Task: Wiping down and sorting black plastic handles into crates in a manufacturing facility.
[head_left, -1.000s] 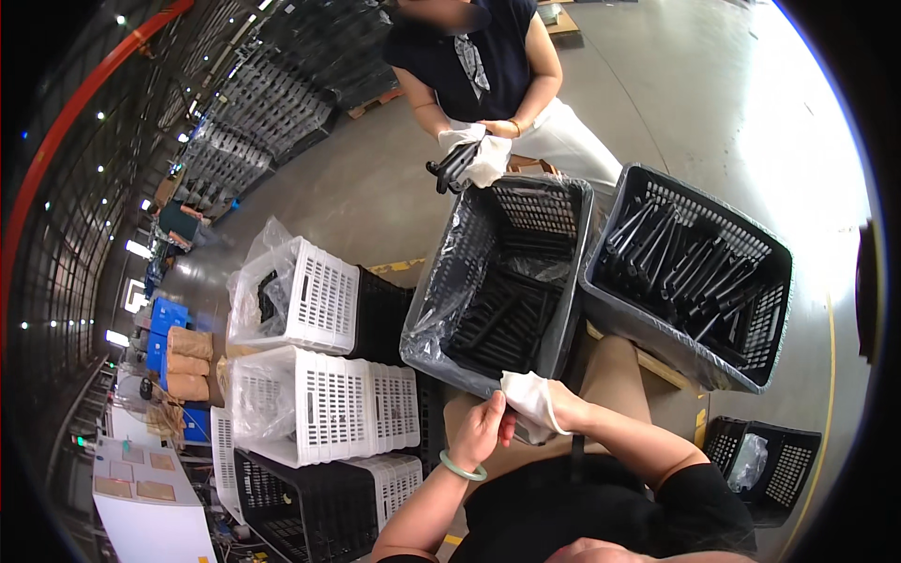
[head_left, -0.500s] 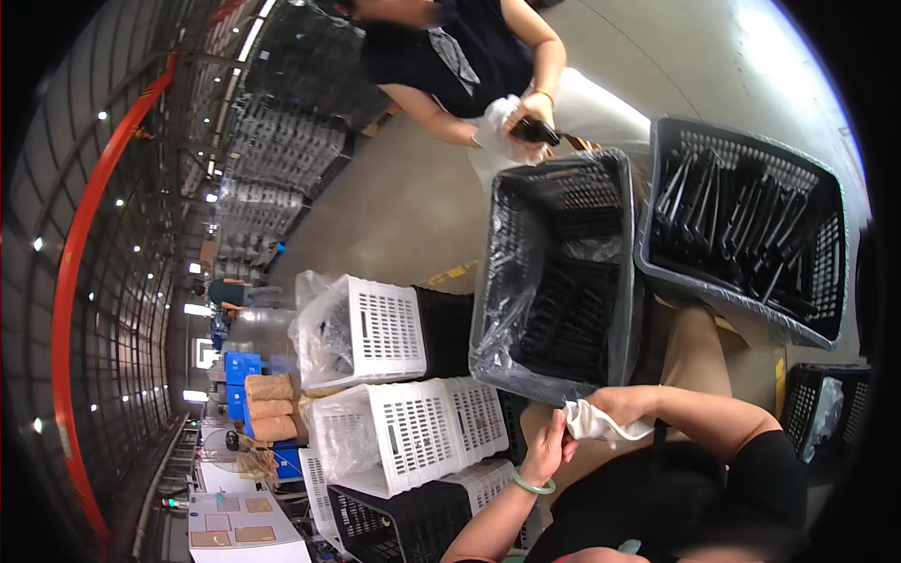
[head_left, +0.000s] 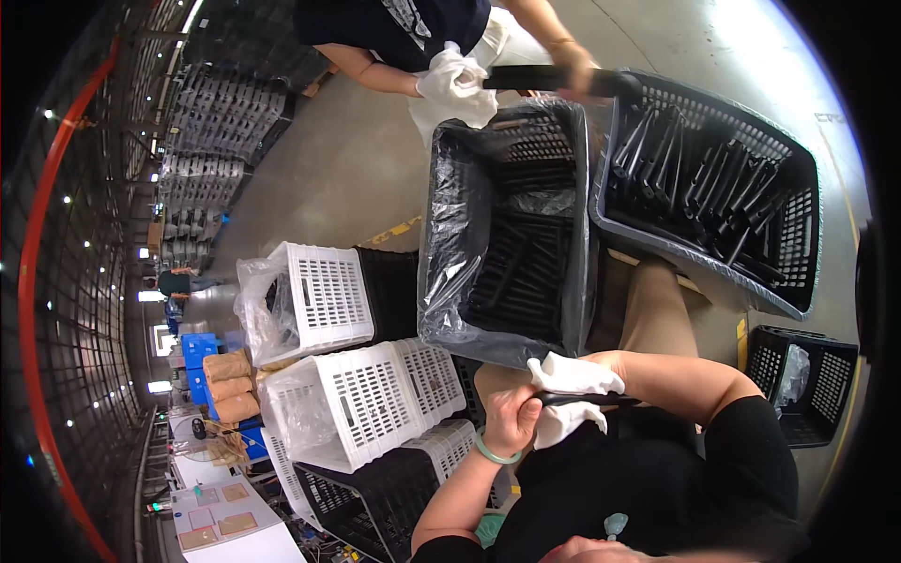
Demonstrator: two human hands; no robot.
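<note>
My left hand (head_left: 511, 422), with a pale green bangle at the wrist, is closed round one end of a slim black bar-shaped part (head_left: 572, 400). A white cloth (head_left: 572, 375) is folded over this part, showing above and below it. Behind the cloth, my right hand (head_left: 610, 362) is closed on it; most of its fingers are hidden. Just beyond my hands stands a dark crate (head_left: 584, 216) lined with clear plastic, with many black bar-shaped parts (head_left: 521, 281) lying in it. Another dark crate (head_left: 699, 246) at the right holds similar black parts (head_left: 699, 178).
Across the crates a co-worker holds a white cloth (head_left: 455, 80) and a long black part (head_left: 526, 77). White crates (head_left: 361, 413) with plastic liners and a black crate (head_left: 357, 507) stand at the left. Another black crate (head_left: 802, 385) sits on the floor at the right.
A black bar-shaped part now shows between my hands, with the cloth folded over it. My left hand has closed on its end. The co-worker's part now extends toward the right crate. The view has shifted.
</note>
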